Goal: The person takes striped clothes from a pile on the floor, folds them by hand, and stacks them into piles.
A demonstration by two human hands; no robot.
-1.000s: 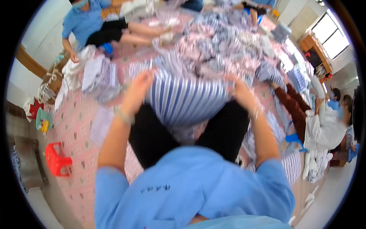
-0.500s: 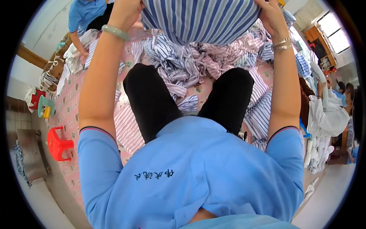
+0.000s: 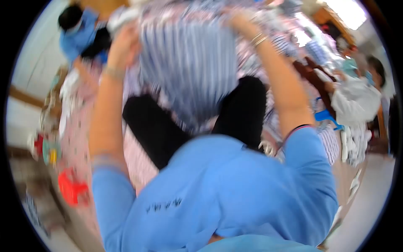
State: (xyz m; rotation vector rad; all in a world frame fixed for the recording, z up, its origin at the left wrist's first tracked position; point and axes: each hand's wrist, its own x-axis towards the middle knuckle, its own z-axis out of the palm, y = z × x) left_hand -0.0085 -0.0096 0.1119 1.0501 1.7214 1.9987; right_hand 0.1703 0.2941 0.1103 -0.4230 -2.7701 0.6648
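A blue-and-white striped cloth [image 3: 189,63] hangs spread out in front of me, its lower part between my black-clad knees. My left hand [image 3: 124,45] is closed on its upper left corner. At the upper right corner my right hand [image 3: 240,22] grips the same cloth. Motion blurs both hands and the fabric, so single fingers are hard to make out. Behind the cloth lies a heap of pink, blue and white striped fabric [image 3: 249,54], partly hidden by it.
A person in blue [image 3: 79,35] sits at the upper left, another with white cloth [image 3: 357,98] at the right. A red stool [image 3: 72,187] stands on the left, a blue stool [image 3: 328,119] on the right. White cloths [image 3: 70,90] lie near the left wall.
The striped cloth rose toward the top of the view, then came down and now hangs longer between my knees. Both hands still hold it. The view has shifted and blurred.
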